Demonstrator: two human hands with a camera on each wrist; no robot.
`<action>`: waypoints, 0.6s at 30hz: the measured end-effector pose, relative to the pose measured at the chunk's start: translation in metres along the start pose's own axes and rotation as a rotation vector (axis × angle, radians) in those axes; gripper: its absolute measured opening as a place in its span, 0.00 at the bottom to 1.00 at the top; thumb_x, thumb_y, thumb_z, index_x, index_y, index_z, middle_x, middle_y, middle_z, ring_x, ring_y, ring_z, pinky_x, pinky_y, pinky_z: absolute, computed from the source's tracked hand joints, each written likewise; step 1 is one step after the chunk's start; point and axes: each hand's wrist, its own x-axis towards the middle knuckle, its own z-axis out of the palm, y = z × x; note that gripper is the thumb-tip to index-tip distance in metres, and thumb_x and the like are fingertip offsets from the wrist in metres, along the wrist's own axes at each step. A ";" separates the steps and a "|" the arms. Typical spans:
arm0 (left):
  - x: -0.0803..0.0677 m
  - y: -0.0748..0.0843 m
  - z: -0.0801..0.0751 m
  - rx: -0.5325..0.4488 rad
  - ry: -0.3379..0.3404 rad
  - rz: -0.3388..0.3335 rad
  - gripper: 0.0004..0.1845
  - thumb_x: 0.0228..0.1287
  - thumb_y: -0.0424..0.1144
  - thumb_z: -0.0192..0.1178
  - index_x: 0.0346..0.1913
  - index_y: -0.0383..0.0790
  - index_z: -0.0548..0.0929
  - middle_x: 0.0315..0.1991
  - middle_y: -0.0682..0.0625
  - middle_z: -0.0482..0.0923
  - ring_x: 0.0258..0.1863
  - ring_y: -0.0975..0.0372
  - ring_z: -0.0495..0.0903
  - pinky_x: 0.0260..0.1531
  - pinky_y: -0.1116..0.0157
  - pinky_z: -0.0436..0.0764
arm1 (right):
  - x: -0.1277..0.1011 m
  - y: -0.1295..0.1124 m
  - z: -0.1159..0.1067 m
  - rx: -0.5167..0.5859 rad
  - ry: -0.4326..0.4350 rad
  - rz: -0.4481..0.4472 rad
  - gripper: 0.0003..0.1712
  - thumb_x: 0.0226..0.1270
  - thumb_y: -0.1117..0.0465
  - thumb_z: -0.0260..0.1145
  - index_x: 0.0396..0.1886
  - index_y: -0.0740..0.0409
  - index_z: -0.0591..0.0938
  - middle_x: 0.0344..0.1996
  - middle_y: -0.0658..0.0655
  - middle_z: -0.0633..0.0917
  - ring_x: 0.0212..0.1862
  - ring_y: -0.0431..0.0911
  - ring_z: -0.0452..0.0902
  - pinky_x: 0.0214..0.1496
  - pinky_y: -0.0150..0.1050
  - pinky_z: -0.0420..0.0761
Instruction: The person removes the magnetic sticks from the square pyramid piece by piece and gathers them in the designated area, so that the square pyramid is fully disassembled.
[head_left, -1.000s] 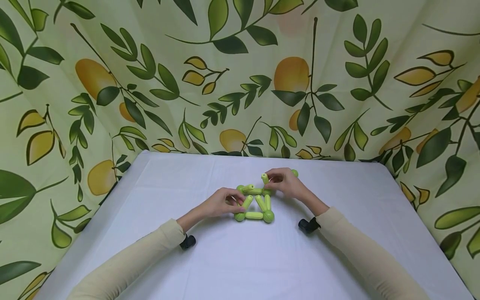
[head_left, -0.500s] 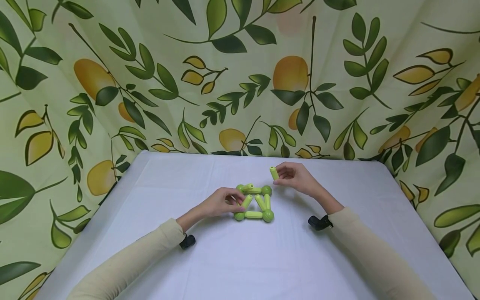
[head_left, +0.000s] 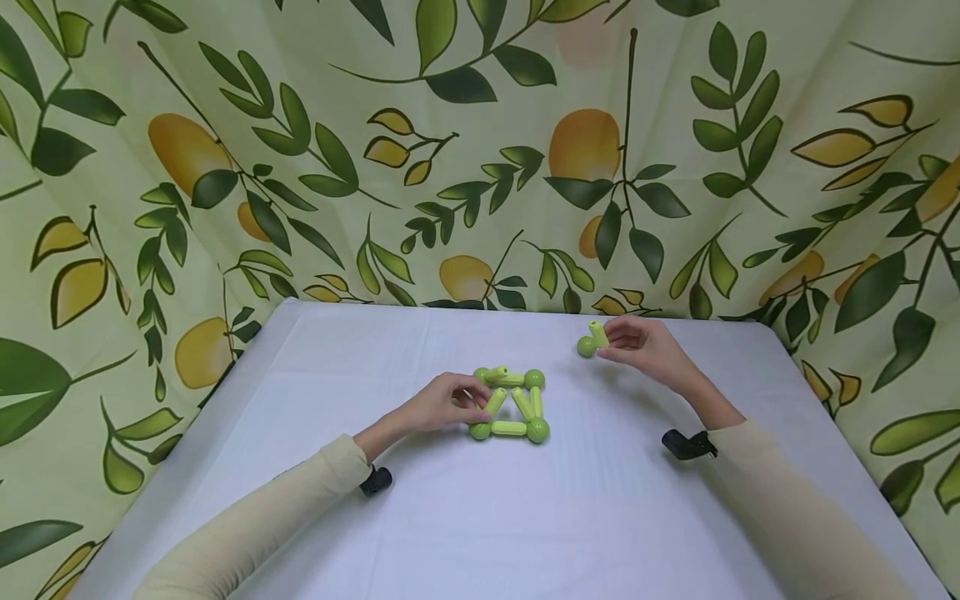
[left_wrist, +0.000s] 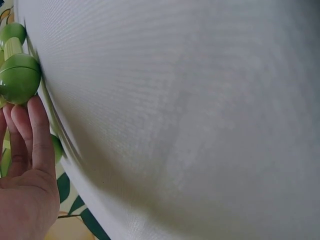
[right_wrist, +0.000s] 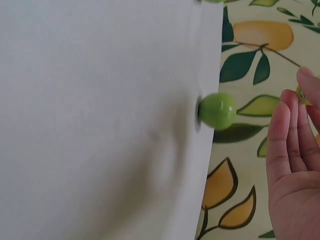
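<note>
A square frame of light green rods and darker green balls (head_left: 508,428) lies on the white cloth, with several rods slanting up from its corners. My left hand (head_left: 442,402) holds it at the left side, by the slanted rod (head_left: 496,401) of the front left corner. In the left wrist view, those fingertips lie right at a green ball (left_wrist: 20,77). Farther right, my right hand (head_left: 648,346) pinches a light green rod (head_left: 598,334) between thumb and fingers. A loose green ball (head_left: 587,347) sits on the cloth just left of that rod; the right wrist view shows it beside the fingertips.
The white-clothed table (head_left: 480,525) ends at a leaf-and-fruit patterned curtain (head_left: 480,167) behind and at both sides. A black wrist camera (head_left: 688,445) hangs under the right sleeve, another black camera (head_left: 377,481) under the left.
My right hand has moved right and back, away from the frame's back right corner, carrying the rod to the loose ball. The left hand has stayed on the frame.
</note>
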 end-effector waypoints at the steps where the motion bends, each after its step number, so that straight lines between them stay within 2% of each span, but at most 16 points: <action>1: 0.000 0.000 0.000 -0.001 0.000 0.001 0.11 0.62 0.33 0.73 0.46 0.36 0.86 0.37 0.54 0.82 0.37 0.62 0.80 0.43 0.64 0.82 | -0.001 0.001 -0.003 0.000 0.004 0.006 0.21 0.62 0.64 0.77 0.51 0.67 0.82 0.43 0.64 0.84 0.42 0.47 0.83 0.44 0.32 0.83; 11: 0.000 0.001 0.000 -0.017 0.000 0.013 0.11 0.62 0.33 0.73 0.45 0.36 0.86 0.36 0.54 0.82 0.36 0.61 0.80 0.42 0.64 0.81 | -0.013 0.025 -0.033 -0.081 0.020 0.001 0.17 0.64 0.64 0.76 0.50 0.66 0.85 0.44 0.62 0.85 0.41 0.46 0.82 0.43 0.31 0.83; 18: 0.000 0.001 0.000 -0.014 -0.003 0.010 0.11 0.62 0.32 0.73 0.45 0.35 0.86 0.36 0.54 0.82 0.36 0.62 0.80 0.42 0.64 0.81 | -0.023 0.038 -0.057 -0.161 -0.017 0.013 0.16 0.63 0.68 0.76 0.49 0.68 0.86 0.46 0.64 0.84 0.41 0.43 0.82 0.42 0.29 0.82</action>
